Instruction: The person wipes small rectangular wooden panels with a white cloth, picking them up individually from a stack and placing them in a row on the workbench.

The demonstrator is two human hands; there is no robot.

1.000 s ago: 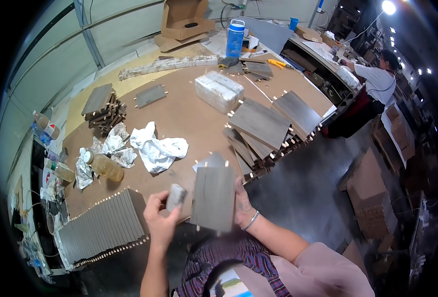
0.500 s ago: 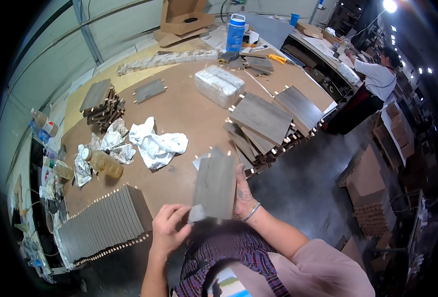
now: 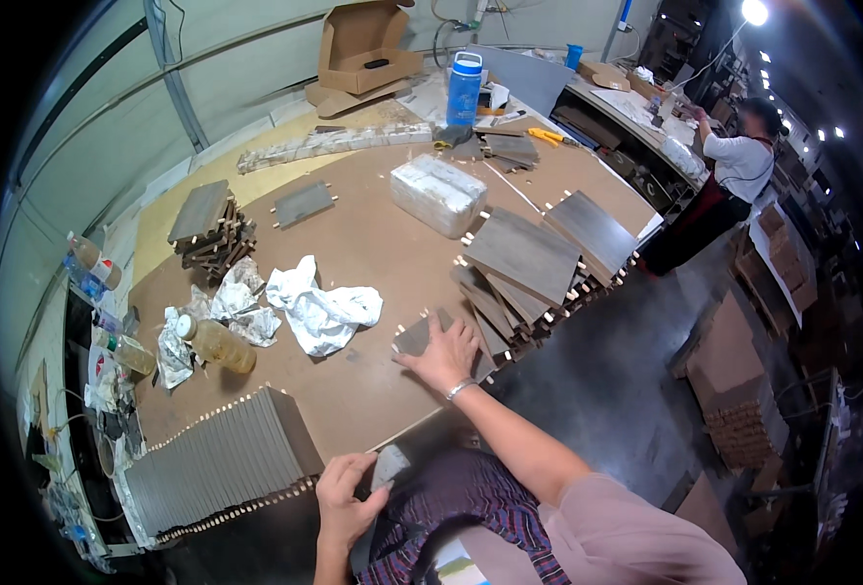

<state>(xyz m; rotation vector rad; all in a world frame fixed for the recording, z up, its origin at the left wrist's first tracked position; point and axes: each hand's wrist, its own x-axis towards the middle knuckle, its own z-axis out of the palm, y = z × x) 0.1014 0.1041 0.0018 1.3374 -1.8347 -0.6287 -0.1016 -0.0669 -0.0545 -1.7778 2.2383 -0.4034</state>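
Observation:
My right hand [image 3: 446, 353] reaches over the table's near edge. Its fingers are spread over a small grey panel [image 3: 413, 338] with pale pegs, which lies flat and is partly hidden by the hand. Close to my apron, my left hand [image 3: 348, 495] pinches a small light-grey pad [image 3: 390, 467] between thumb and fingers. Right of my right hand is a loose stack of grey pegged panels [image 3: 521, 255]. Left of my left hand, a long row of upright grey panels [image 3: 222, 463] lines the table's near edge, pegs showing along both sides.
White crumpled cloths [image 3: 322, 310] and a bottle of yellowish liquid [image 3: 219, 345] lie left of centre. Further back are a wrapped white block [image 3: 438, 195], another panel pile [image 3: 207, 229], a blue bottle [image 3: 465, 90] and an open cardboard box [image 3: 365, 54]. A person [image 3: 737, 166] stands at the far-right bench.
The panel that my right hand held upright before me is no longer held up there. That hand has moved forward and down onto the table. My left hand keeps the pad, slightly lower.

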